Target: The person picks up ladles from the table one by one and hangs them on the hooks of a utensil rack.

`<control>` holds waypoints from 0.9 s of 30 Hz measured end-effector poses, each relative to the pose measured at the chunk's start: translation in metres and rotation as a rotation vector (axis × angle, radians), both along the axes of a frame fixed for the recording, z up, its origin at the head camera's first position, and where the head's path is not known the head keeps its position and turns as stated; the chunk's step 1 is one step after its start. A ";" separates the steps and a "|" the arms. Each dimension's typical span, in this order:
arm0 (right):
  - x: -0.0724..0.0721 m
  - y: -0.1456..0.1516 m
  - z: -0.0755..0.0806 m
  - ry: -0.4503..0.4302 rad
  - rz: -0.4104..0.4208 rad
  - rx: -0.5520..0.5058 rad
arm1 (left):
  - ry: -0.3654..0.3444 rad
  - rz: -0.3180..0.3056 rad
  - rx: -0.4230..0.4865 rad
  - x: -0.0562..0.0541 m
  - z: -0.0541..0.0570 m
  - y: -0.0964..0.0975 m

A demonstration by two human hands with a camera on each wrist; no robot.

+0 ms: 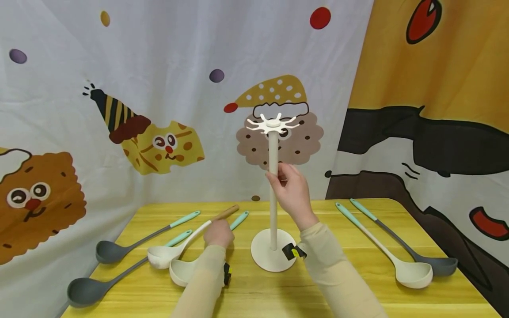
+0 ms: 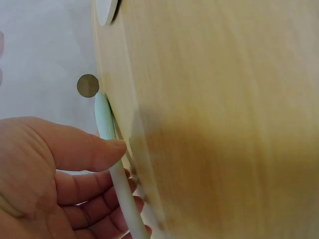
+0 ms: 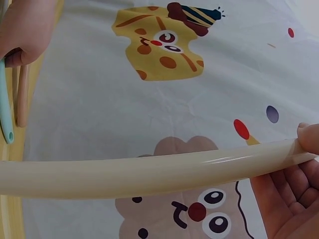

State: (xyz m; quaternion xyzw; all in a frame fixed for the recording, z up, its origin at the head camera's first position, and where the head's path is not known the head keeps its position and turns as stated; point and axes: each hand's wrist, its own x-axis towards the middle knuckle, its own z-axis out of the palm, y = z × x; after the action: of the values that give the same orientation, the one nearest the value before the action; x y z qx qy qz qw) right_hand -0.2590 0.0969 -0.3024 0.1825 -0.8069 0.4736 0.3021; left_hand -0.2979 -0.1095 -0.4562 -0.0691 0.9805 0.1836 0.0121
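In the head view my right hand [image 1: 293, 192] grips the upper post of a cream rotating-style utensil stand [image 1: 273, 214], whose top carries a ring of several hooks. The right wrist view shows thumb and fingers around that post [image 3: 149, 177]. My left hand [image 1: 218, 234] is low over the table, left of the stand's base. It pinches the handle of a cream ladle [image 1: 180, 273] with a mint grip [image 2: 103, 117], thumb on one side and fingers on the other. My forearm partly covers this ladle. A white ladle with a wooden handle [image 1: 163, 257] lies right beside the left hand.
Two grey ladles, one farther back [image 1: 111, 251] and one nearer [image 1: 87, 292], lie on the left of the wooden table [image 1: 318, 304]. At the right lie another cream ladle [image 1: 413, 274] and a grey ladle [image 1: 442, 266]. A cartoon-printed curtain [image 1: 179, 53] hangs behind.
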 end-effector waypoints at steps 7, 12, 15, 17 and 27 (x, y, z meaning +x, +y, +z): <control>0.000 0.000 -0.001 0.033 -0.001 0.002 | 0.007 0.027 -0.002 -0.003 -0.002 0.000; 0.001 0.000 -0.001 0.017 -0.001 -0.005 | 0.012 0.030 -0.008 -0.002 0.000 0.001; 0.002 0.001 0.000 0.006 -0.007 -0.008 | 0.024 0.026 -0.009 -0.001 0.001 0.002; 0.002 0.001 0.000 0.010 -0.008 -0.010 | 0.025 0.023 -0.008 0.000 0.002 0.002; 0.002 0.001 0.000 -0.003 -0.005 -0.013 | 0.048 0.013 -0.012 0.000 -0.004 0.001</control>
State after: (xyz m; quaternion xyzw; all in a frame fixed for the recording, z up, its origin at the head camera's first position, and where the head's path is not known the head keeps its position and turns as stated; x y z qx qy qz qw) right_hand -0.2572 0.0978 -0.3029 0.1778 -0.8049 0.4782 0.3032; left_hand -0.2983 -0.1088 -0.4600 -0.0710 0.9811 0.1794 -0.0132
